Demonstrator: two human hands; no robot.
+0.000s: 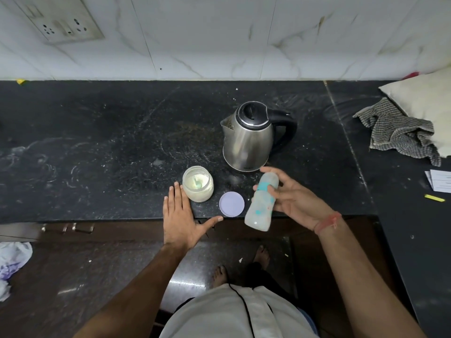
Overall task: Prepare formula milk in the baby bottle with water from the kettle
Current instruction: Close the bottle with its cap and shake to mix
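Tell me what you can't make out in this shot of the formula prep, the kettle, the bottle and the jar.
- Kettle, head view: its closed lid and steel wall hide any water level.
- Baby bottle in the right hand: motion blur and the fingers hide whether it holds liquid.
- Jar beside the left hand: the pale green scoop inside is too small to read.
- Papers: cut off by the right edge.
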